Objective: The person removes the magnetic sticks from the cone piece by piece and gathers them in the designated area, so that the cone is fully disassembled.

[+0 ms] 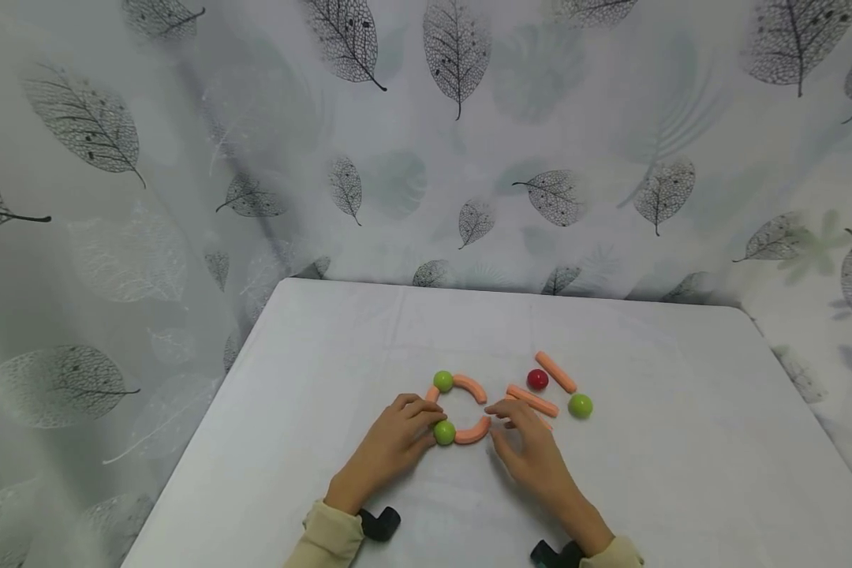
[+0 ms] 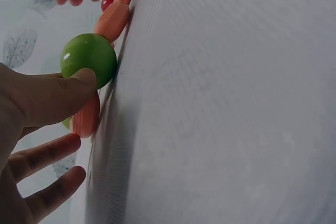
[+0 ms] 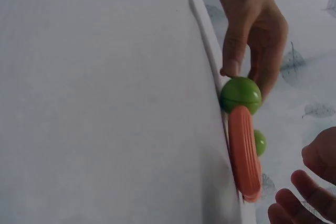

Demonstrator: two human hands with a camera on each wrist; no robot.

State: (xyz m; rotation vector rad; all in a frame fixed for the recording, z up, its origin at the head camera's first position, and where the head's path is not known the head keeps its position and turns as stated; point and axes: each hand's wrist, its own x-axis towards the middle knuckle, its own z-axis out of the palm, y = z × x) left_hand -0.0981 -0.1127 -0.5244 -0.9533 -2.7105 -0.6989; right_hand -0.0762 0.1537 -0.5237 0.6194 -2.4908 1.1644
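Observation:
My left hand (image 1: 392, 443) pinches a green ball (image 1: 444, 432) between thumb and fingers, low over the white table. Joined to that ball is a curved orange piece (image 1: 473, 431), ribbed along its side in the right wrist view. A second green ball (image 1: 443, 381) sits farther back, between another curved orange piece (image 1: 471, 387) and a third one (image 1: 432, 394) partly hidden by the left fingers. Together they form a ring with a gap at its right. By that gap is my right hand (image 1: 532, 454), fingers loosely bent and holding nothing.
Beyond the right hand lie straight orange sticks, one (image 1: 556, 372) at the back and another (image 1: 532, 401) nearer, with a further one partly covered by the hand. A red ball (image 1: 537, 379) and a green ball (image 1: 581, 406) are beside them. A leaf-patterned curtain (image 1: 412, 181) hangs behind the table (image 1: 681, 442).

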